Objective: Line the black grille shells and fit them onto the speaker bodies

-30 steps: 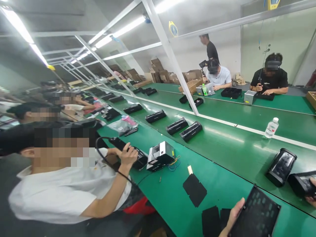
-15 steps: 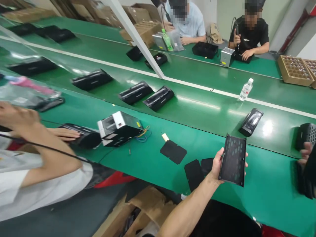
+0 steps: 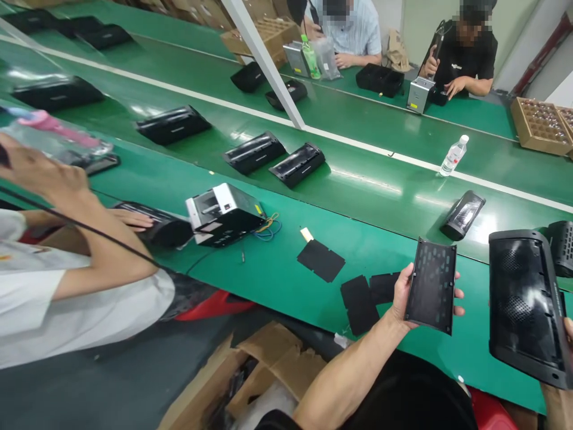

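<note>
Raised since before: your right hand (image 3: pixel 567 334) now grips the housing (image 3: pixel 523 304). Your left hand (image 3: pixel 405 295) clasps the panel (image 3: pixel 432 292), unfitted, above the worktop (image 3: pixel 286 280).

A perforated panel (image 3: pixel 432 285) sits in the left hand (image 3: pixel 405 295) above the table's (image 3: pixel 277 280) near edge, with flat sheets (image 3: pixel 358 301) lying on the table to its left. A speaker housing (image 3: pixel 523 307) is held up to its right. A water bottle (image 3: pixel 453 156) stands farther back.
</note>
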{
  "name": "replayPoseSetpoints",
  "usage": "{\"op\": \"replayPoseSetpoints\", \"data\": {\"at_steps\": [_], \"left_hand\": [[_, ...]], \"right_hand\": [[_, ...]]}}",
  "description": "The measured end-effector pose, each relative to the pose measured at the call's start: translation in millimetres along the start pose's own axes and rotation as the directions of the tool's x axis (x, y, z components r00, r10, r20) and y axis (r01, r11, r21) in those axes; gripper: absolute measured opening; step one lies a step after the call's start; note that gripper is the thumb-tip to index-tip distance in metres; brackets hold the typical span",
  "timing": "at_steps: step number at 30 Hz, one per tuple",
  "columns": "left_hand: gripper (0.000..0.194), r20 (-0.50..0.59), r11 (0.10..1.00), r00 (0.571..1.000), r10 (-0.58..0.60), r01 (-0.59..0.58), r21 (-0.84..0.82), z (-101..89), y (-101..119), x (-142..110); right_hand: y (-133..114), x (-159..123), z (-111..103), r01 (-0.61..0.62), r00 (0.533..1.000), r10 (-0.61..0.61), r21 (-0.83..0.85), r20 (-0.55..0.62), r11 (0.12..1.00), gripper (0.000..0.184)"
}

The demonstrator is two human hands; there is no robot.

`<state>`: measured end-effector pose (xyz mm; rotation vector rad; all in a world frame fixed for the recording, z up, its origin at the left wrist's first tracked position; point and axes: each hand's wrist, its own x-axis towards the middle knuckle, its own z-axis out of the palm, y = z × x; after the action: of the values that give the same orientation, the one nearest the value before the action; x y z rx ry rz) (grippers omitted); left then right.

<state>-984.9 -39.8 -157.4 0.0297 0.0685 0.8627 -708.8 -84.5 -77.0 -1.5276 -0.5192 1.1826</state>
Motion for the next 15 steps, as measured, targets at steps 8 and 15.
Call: {"op": "replayPoseSetpoints", "data": {"at_steps": [8,15], "left_hand": [[0.093,-0.100,0.998,0.994,0.053,-0.057,-0.032,7.3,6,-6],[0.090,-0.098,0.998,0.994,0.054,-0.051,0.033,8.3,5,-2]], "right_hand": [[-5,-18,27,-0.119,0.980,0.122,0.028,-0.158,0.993,0.036],[-18,-23,46,-0.154,0.987,0.159,-0.155,0.017,0.976,0.092]]}}
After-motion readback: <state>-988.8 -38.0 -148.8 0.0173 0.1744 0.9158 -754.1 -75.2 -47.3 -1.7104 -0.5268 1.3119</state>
